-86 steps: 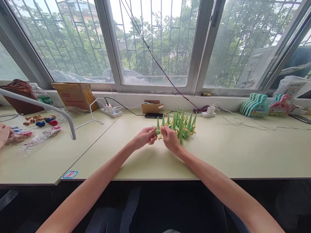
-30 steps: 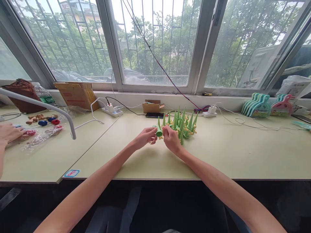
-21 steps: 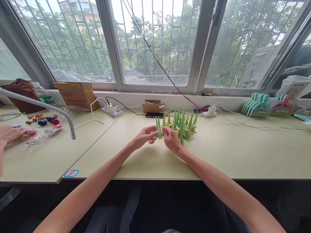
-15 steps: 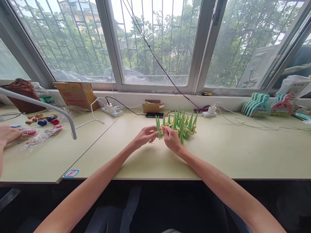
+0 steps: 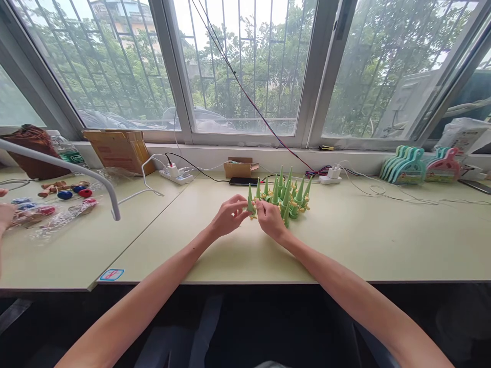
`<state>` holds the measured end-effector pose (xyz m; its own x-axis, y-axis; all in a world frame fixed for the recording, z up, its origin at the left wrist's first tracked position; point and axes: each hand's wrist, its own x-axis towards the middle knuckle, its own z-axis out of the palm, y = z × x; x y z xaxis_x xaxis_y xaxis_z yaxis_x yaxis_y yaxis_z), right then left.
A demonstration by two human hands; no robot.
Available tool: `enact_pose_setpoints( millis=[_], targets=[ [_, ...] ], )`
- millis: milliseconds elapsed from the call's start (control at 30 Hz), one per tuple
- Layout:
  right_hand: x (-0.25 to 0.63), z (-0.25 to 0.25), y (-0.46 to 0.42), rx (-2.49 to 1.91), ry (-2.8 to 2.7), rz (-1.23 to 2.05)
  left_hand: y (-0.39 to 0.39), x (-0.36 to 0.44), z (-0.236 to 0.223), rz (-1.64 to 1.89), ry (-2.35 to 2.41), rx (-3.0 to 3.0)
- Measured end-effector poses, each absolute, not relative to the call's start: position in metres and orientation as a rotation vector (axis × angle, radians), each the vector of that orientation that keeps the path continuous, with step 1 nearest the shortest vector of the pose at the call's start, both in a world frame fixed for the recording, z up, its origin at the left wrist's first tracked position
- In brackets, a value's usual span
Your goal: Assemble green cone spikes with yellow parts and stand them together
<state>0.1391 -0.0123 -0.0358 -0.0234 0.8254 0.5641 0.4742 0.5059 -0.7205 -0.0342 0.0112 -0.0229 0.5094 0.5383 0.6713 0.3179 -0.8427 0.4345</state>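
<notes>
Both my hands meet at the middle of the pale green table (image 5: 345,245). My left hand (image 5: 227,217) and my right hand (image 5: 270,220) pinch one green cone piece (image 5: 250,202) with a small yellow part at its base, held upright just above the tabletop. Right behind it stands a cluster of green cones (image 5: 287,197) with yellow bits among them, touching my right hand's far side.
A black phone (image 5: 244,181) and small cardboard box (image 5: 240,167) lie behind the cones. Power strips and cables run along the sill. Another person's hand (image 5: 5,214) works at the far left among wrapped toys; a lamp arm (image 5: 76,171) crosses there. Coloured plastic pieces stand at the right.
The cone in my hands has turned from lying sideways to standing point up, and my fingers have shifted round its base. The other person's hand at the left has drawn back.
</notes>
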Motion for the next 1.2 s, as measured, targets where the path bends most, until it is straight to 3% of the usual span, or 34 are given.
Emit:
enact_pose_setpoints(
  millis=[233, 467, 800, 1200],
  targets=[
    [0.138, -0.035, -0.012, -1.132, -1.617, 0.431, 0.014, -0.038, -0.027, 1.348, 0.731, 2.744],
    [0.134, -0.034, -0.013, -1.119, -1.591, 0.404, 0.008, -0.020, -0.019, 1.353, 1.003, 2.198],
    [0.138, -0.036, -0.011, -1.090, -1.628, 0.317, 0.000, -0.019, -0.004, 0.990, 0.773, 1.418],
    [0.140, -0.038, -0.012, -1.092, -1.687, 0.358, 0.002, -0.023, -0.010, 0.945, 0.676, 1.637]
  ],
)
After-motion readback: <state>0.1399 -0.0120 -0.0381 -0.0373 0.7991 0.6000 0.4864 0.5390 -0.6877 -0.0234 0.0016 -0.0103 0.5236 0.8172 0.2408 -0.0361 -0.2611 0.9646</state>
